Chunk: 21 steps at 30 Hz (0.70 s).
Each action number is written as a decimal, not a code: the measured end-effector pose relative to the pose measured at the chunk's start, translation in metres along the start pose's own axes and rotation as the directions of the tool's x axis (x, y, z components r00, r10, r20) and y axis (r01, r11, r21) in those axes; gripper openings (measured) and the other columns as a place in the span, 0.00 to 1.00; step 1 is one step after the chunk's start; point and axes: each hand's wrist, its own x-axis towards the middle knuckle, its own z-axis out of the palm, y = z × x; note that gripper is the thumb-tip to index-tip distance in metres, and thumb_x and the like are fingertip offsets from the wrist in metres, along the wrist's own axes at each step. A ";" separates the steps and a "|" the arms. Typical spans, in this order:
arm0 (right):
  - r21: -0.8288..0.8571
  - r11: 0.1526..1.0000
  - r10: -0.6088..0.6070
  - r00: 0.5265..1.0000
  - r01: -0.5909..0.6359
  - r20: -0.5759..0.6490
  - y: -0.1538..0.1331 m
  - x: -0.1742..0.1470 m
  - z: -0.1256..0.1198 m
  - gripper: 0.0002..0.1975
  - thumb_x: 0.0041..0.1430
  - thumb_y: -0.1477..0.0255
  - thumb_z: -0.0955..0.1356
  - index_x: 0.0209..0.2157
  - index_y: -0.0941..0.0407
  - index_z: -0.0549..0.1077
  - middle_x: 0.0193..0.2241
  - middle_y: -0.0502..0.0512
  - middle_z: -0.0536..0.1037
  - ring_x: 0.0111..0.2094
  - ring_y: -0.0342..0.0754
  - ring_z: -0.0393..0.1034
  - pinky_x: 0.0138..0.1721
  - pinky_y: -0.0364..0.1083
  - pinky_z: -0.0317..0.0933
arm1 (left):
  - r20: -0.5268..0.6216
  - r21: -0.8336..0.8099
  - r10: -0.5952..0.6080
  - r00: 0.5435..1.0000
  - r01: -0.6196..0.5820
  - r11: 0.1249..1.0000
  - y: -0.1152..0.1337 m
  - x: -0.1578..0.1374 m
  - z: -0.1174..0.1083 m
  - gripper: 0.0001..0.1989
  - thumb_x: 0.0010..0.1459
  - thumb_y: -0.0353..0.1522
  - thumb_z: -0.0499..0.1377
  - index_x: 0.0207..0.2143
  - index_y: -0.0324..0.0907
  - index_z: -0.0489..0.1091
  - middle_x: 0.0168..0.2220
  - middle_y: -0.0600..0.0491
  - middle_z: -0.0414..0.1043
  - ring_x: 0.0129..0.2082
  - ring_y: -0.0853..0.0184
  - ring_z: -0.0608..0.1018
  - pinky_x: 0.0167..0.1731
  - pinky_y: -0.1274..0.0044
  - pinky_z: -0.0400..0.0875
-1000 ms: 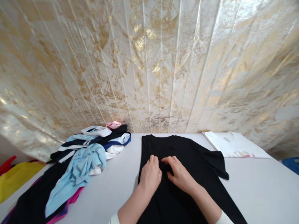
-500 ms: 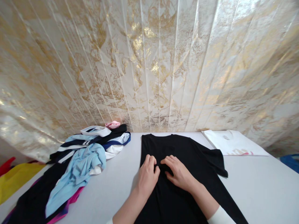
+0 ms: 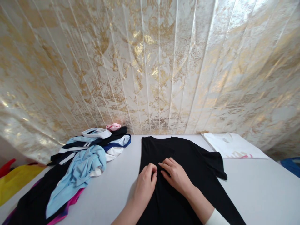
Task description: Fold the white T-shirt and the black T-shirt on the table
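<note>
A black T-shirt [image 3: 197, 162] lies spread on the table, its neckline at the far end. Its left edge is straight, with one short sleeve out to the right. My left hand [image 3: 146, 182] is on the shirt's left part, thumb and fingers curled together on the fabric. Close beside it, my right hand [image 3: 175, 176] bends its fingers toward the same spot, thumb and fingertips drawn in on the cloth. The fingertips of the two hands are a small gap apart. Any small piece of cloth between them is hard to make out against the black.
A heap of crumpled clothes [image 3: 79, 168] lies on the left of the white table [image 3: 112, 193]. A folded white shirt [image 3: 234, 145] is at the back right. Yellow cloth [image 3: 21, 179] shows beyond the left edge, blue cloth [image 3: 290, 165] beyond the right. A gold-patterned curtain [image 3: 150, 68] hangs behind.
Both hands have moved slightly toward me over the black T-shirt. My right hand has come closer to my left, and its thumb and fingers have drawn nearer together.
</note>
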 end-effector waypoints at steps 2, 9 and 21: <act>-0.014 1.000 -0.004 1.000 0.003 -0.021 0.000 0.000 0.003 0.21 0.59 0.78 0.64 0.55 0.56 0.67 0.40 0.56 0.75 0.41 0.51 0.68 0.47 0.51 0.65 | 0.028 0.017 0.062 0.998 -0.062 0.998 -0.003 -0.010 -0.001 0.14 0.56 0.19 0.51 0.39 0.44 0.68 0.42 0.52 0.72 0.45 0.65 0.75 0.46 0.74 0.71; -0.127 0.992 0.017 0.997 -0.026 -0.068 -0.002 0.004 0.013 0.05 0.60 0.77 0.65 0.31 0.55 0.71 0.32 0.52 0.73 0.34 0.47 0.67 0.35 0.44 0.62 | 0.115 0.201 0.184 0.976 -0.204 0.958 -0.009 -0.031 0.007 0.19 0.60 0.24 0.49 0.54 0.39 0.65 0.56 0.45 0.65 0.57 0.57 0.67 0.55 0.61 0.66; -0.315 0.944 -0.111 0.993 0.096 -0.029 -0.017 -0.009 0.026 0.13 0.58 0.78 0.65 0.44 0.58 0.73 0.35 0.56 0.74 0.36 0.51 0.66 0.38 0.49 0.64 | 0.083 0.192 0.194 0.977 -0.207 0.959 -0.013 -0.026 0.003 0.29 0.55 0.21 0.53 0.60 0.38 0.56 0.61 0.43 0.59 0.60 0.58 0.64 0.57 0.64 0.64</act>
